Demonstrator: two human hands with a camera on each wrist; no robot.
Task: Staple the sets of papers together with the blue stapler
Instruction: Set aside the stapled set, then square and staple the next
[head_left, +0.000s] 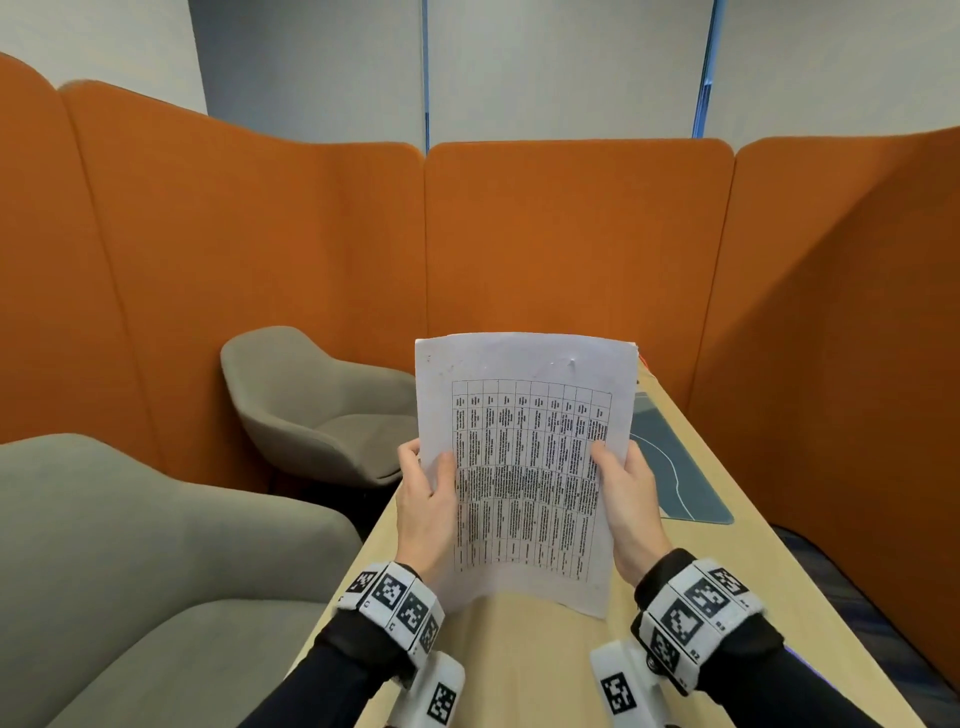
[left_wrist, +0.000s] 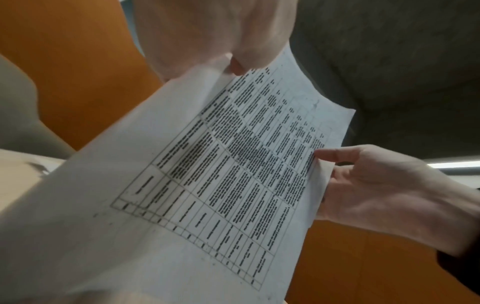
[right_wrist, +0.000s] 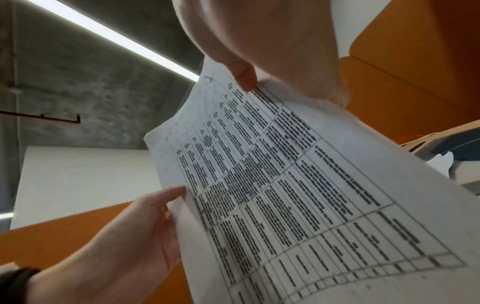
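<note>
We see square black-and-white marker tags on the wristbands (head_left: 400, 597) nearest us. Just beyond, the left hand (head_left: 426, 499) and right hand (head_left: 626, 499) pinch the side edges of a set of papers (head_left: 524, 467), thumbs on the front, held upright above the wooden table (head_left: 524, 670). Its printed table is too blurred to read. A teal mat (head_left: 680, 478) lies right; grey armchairs (head_left: 317, 410) and orange partitions (head_left: 571, 234) stand beyond.
</note>
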